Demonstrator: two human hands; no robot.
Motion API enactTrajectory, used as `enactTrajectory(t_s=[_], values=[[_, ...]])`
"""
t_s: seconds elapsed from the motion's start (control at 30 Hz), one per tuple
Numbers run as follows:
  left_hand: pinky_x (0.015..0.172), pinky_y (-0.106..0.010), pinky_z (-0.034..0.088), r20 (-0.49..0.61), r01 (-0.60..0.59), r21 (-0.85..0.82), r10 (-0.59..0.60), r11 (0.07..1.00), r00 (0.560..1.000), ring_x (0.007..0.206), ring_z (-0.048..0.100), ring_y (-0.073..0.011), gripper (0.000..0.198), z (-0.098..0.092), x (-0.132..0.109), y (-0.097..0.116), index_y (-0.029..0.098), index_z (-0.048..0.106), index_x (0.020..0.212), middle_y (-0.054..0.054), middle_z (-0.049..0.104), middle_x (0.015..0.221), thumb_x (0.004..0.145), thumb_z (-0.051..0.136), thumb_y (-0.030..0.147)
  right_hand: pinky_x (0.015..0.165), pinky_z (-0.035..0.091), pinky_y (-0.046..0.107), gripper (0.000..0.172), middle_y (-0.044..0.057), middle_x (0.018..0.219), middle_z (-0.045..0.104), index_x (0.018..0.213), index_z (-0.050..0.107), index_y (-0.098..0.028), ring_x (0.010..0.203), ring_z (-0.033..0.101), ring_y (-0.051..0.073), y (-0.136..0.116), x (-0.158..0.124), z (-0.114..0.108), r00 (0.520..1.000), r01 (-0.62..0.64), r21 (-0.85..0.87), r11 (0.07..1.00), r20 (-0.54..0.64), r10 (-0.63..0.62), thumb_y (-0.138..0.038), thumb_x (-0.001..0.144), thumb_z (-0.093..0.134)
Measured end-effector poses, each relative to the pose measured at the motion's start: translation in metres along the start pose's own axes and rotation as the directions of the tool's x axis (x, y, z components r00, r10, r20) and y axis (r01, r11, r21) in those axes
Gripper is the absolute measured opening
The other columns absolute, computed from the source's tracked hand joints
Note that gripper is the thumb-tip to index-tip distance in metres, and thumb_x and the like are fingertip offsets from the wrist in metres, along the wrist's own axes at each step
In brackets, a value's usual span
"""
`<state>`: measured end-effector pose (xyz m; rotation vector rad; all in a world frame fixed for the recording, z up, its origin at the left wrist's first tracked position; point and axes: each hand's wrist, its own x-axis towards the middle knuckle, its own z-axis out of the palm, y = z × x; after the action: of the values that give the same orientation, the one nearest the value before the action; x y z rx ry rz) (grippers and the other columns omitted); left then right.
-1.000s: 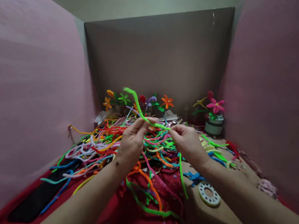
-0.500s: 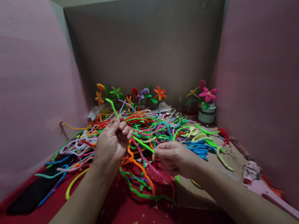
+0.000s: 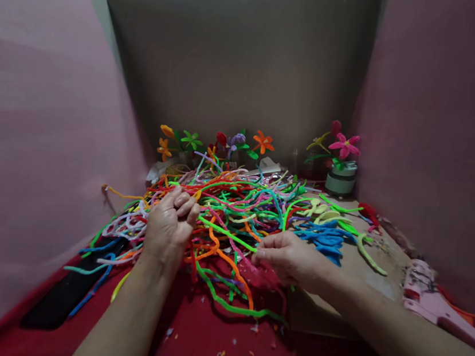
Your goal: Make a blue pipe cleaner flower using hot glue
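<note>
Holding a lime-green stem [image 3: 228, 234], fuzzy and nearly straight, between two bare hands, just above the near part of a heap of coloured stems [image 3: 239, 193]. Pinching its near-right end between thumb and forefinger of the right hand [image 3: 292, 258], folding the other fingers in below. Curling the fingers of the left hand [image 3: 171, 225] into a loose fist, apparently closing around the far-left stretch, while hiding the exact contact inside the palm. Showing a bright-green tip [image 3: 173, 183] just beyond the left knuckles, possibly belonging to the same piece, but not telling for certain.

Pointing the long axis from far left to near right, sloping gently; lying to the right of the left fingers and to the left of the right fingertips, so spanning the gap between both. Keeping the right hand nearer to the visible end, directly touching it, and the left hand slightly farther away in the scene.

Lying at the near side, a red cloth [image 3: 201, 335]; at the left, a flat black object [image 3: 47, 302]; at the right, a bundle of blue stems [image 3: 321, 237] and a pink tool [image 3: 430, 303]. Standing at the far right, a pale-green jar [image 3: 341, 183] beneath a pink flower [image 3: 345, 147].
</note>
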<state>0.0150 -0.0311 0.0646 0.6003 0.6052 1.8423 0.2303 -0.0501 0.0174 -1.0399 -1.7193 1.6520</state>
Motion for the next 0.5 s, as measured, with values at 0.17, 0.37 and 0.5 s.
enactTrajectory(t_s=[0.17,0.37,0.5], values=[[0.027,-0.017,0.019,0.047,-0.067,0.126,0.062,0.99,0.997,0.028,0.022,-0.0031,0.03,-0.005,0.001,0.001,0.017,0.035,0.056,0.01,0.026,0.039,0.083,0.041,0.005,0.053,0.031,0.024,0.018,-0.001,0.058,0.055,0.069,0.068,-0.015,0.056,0.043,0.01,0.001,-0.003,0.007,0.975,0.215,-0.413,0.885,0.038,-0.22,-0.026,0.076,0.055],[0.028,-0.018,0.024,-0.015,-0.099,0.111,0.102,0.989,0.995,0.026,0.026,-0.0037,0.027,-0.014,0.01,0.004,0.017,0.038,0.059,0.011,0.028,0.037,0.085,0.044,0.011,0.049,0.029,0.022,0.021,-0.003,0.054,0.047,0.067,0.063,-0.016,0.051,0.038,0.009,0.002,0.0,0.002,0.961,0.231,-0.329,0.916,-0.071,-0.268,-0.025,0.079,0.049],[0.03,-0.017,0.027,-0.069,-0.016,0.04,0.018,0.999,0.997,0.03,0.035,-0.0032,0.025,-0.015,0.014,0.009,0.017,0.039,0.062,0.009,0.039,0.043,0.086,0.04,0.012,0.042,0.023,0.021,0.021,-0.007,0.04,0.036,0.056,0.052,-0.017,0.038,0.031,0.006,0.005,0.006,-0.005,0.938,0.152,-0.205,0.967,-0.278,-0.206,-0.024,0.076,0.052]])
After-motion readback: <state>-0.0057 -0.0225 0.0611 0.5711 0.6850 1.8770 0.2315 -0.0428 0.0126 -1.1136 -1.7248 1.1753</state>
